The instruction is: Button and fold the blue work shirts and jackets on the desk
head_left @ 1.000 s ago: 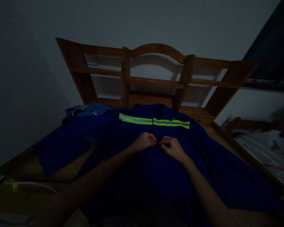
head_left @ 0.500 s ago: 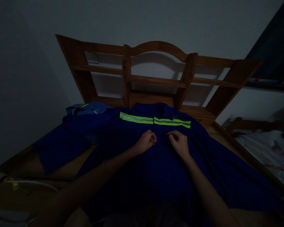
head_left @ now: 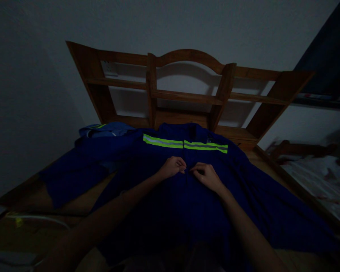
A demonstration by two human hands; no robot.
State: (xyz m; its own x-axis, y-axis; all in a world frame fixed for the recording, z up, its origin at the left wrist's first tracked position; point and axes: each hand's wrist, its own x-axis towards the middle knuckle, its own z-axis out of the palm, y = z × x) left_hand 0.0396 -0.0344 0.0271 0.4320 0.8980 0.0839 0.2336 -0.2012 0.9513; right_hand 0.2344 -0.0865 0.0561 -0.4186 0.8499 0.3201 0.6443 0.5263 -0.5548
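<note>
A dark blue work jacket [head_left: 204, 204] is spread out front side up, collar toward the shelf, with a yellow-green and silver reflective strip [head_left: 163, 142] across each side of the chest. Below the strips, my left hand [head_left: 172, 167] pinches the jacket's front edge with thumb and fingers together. Just to its right, my right hand [head_left: 207, 175] has its fingertips closed on the cloth by the centre opening. Only a small gap parts the two hands. In the dim light, the fine detail between the fingertips is hard to make out.
Behind the jacket stands a wooden shelf unit [head_left: 187, 97] against the wall. A lighter blue garment [head_left: 109, 129] with a reflective strip lies at the left back, partly under the sleeve. At right is white crumpled cloth [head_left: 320, 177]; a pale cable [head_left: 42, 218] runs at lower left.
My right hand has moved left and slightly down, to the jacket's centre opening beside my left hand. My left hand has barely shifted. The jacket lies as before.
</note>
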